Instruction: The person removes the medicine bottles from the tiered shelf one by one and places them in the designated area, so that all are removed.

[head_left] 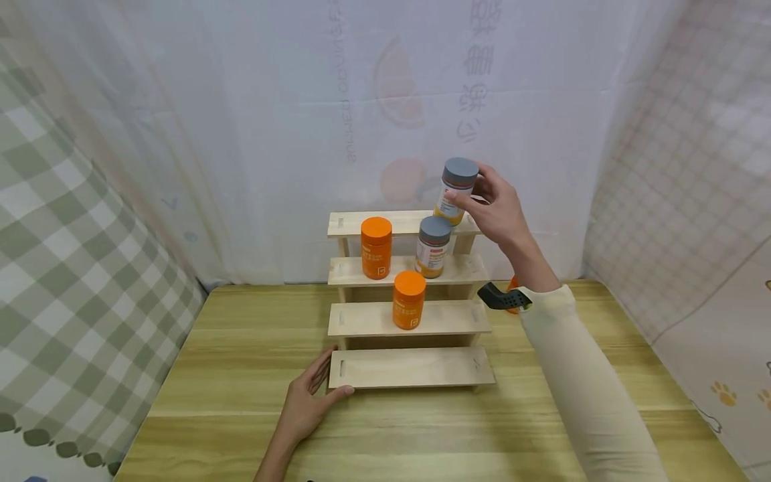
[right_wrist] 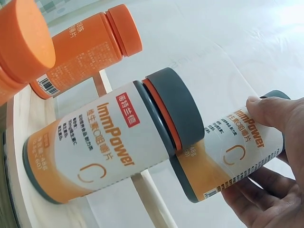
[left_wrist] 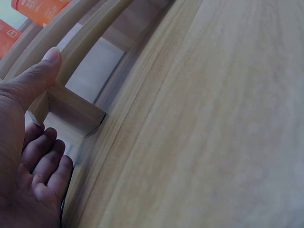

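Note:
My right hand (head_left: 495,204) grips a vitamin C bottle with a grey lid (head_left: 456,191), thumb on its label and fingers behind. The bottle tilts slightly, its base overlapping the right part of the top tier in the head view. A matching grey-lidded bottle (right_wrist: 107,140) stands on the tier below, close to the held one. Down at the lowest tier, my left hand (head_left: 306,405) holds the left end of the stepped wooden shelf (head_left: 409,368). Its thumb (left_wrist: 45,69) lies along the front edge, and the other fingers curl by the board's end.
An orange bottle (head_left: 376,249) shares the second tier from the top with the standing grey-lidded one. Another orange bottle (head_left: 409,301) stands one tier lower. Part of an orange object (head_left: 513,284) shows behind my right wrist. White cloth (head_left: 271,167) hangs behind the wooden table (head_left: 241,355).

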The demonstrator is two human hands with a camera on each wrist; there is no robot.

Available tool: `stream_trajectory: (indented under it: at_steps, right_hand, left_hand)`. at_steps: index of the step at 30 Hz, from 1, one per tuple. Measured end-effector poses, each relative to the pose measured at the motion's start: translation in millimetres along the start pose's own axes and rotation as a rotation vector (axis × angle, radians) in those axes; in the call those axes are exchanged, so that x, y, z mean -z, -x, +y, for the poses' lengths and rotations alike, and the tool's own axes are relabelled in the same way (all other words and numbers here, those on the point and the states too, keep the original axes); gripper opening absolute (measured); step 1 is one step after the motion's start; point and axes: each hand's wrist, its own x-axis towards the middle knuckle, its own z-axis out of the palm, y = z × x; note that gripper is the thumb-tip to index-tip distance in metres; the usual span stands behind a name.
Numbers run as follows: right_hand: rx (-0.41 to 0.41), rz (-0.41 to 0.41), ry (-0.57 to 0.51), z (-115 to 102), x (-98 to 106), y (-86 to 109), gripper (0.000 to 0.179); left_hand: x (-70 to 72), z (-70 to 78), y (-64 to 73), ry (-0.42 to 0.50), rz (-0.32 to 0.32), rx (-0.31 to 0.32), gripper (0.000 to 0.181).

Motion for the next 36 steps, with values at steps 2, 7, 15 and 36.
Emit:
stream_trajectory:
  at_steps: [2, 7, 15, 36]
  right_hand:
    - [-0.001, 0.008, 0.006, 1, 2, 3.3, 0.065]
    - [0.001, 0.028, 0.006, 4, 9, 11.8, 0.064]
    - [-0.007, 0.066, -0.010, 11, 19, 23.0, 0.062]
    - [-0.026, 0.128, 0.013, 33, 42, 55.2, 0.061]
  left_hand:
    - [-0.6, 0.1, -0.1, -0.001, 0.001, -0.005, 0.086]
    - [-1.5, 1.1, 0.9, -0.003, 0.003, -0.019, 0.086]
    - [0.7, 3.5, 2.3, 0.007, -0.002, 0.007, 0.085]
    - [3.6, 5.0, 4.5, 0.013, 0.003, 0.007, 0.084]
